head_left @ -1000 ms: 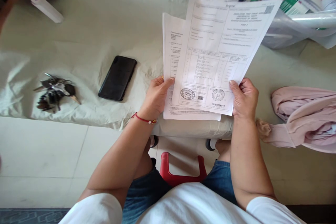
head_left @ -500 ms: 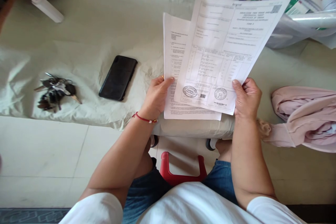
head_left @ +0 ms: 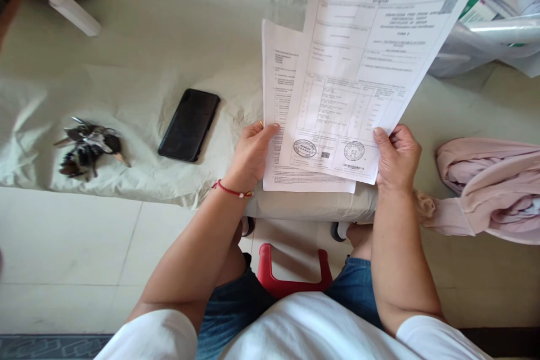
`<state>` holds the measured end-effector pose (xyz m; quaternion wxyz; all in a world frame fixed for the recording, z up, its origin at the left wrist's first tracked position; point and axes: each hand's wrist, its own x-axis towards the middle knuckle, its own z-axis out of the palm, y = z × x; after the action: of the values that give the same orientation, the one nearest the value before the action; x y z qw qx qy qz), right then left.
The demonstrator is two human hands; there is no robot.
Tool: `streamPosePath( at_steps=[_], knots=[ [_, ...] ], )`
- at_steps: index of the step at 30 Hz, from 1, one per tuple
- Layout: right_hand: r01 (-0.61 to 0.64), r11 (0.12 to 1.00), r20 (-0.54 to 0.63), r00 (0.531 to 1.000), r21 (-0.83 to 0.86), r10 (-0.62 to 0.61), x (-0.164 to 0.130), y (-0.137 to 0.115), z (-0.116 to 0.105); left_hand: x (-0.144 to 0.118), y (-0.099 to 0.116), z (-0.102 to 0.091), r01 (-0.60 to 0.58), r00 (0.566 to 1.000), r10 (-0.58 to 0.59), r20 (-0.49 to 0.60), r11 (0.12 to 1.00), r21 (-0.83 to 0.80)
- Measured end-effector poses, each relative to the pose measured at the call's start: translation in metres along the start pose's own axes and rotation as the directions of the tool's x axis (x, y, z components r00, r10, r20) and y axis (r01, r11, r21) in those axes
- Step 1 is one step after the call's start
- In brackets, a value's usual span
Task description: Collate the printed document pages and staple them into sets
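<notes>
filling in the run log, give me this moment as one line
left hand: grips lower sheet | right hand: grips stamped form, overlapping it | nearby: phone, keys

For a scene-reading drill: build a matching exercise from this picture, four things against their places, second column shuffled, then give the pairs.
Things
1. stamped form
2. black phone
3. bunch of keys
4. pink cloth

Places
A. far left on the pale table cover
B. right edge, beside the right hand
C. held up by the right hand, overlapping the sheet in the left hand
D. flat between the keys and the left hand

Pairs: 1-C, 2-D, 3-A, 4-B
</notes>
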<state>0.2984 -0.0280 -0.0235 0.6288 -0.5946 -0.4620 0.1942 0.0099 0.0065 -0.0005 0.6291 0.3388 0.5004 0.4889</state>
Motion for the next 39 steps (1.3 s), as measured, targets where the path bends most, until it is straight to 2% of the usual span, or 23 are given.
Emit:
streamPosePath(
  at_steps=[6,13,22,28,33,39],
  knots=[
    [0.011,0.999,0.005,1.000,-0.053,-0.010,0.000,0.001,0.000,0.001,0.000,-0.001,0.009,1.000,-0.009,-0.002,1.000,0.020],
    [0.013,0.997,-0.065,0.998,-0.076,-0.018,0.001,0.003,-0.001,0.000,-0.001,0.000,-0.014,1.000,0.013,0.015,1.000,0.004],
    [-0.011,0.993,-0.061,0.998,-0.120,0.004,0.000,0.000,-0.002,-0.002,0.002,0.002,-0.004,1.000,0.004,-0.002,0.997,-0.076],
    [-0.015,0.993,-0.055,0.998,-0.116,0.009,0.000,0.001,-0.003,-0.003,0.003,0.003,-0.005,1.000,0.005,-0.001,0.999,-0.050],
    [-0.008,0.999,-0.004,1.000,-0.049,0.008,-0.001,-0.004,0.000,-0.002,0.003,0.002,0.008,1.000,-0.008,-0.003,0.999,-0.031],
    [-0.012,0.994,0.102,0.994,-0.109,0.024,-0.004,-0.009,-0.001,-0.003,0.002,0.003,-0.002,1.000,0.002,-0.007,1.000,-0.017]
  ],
)
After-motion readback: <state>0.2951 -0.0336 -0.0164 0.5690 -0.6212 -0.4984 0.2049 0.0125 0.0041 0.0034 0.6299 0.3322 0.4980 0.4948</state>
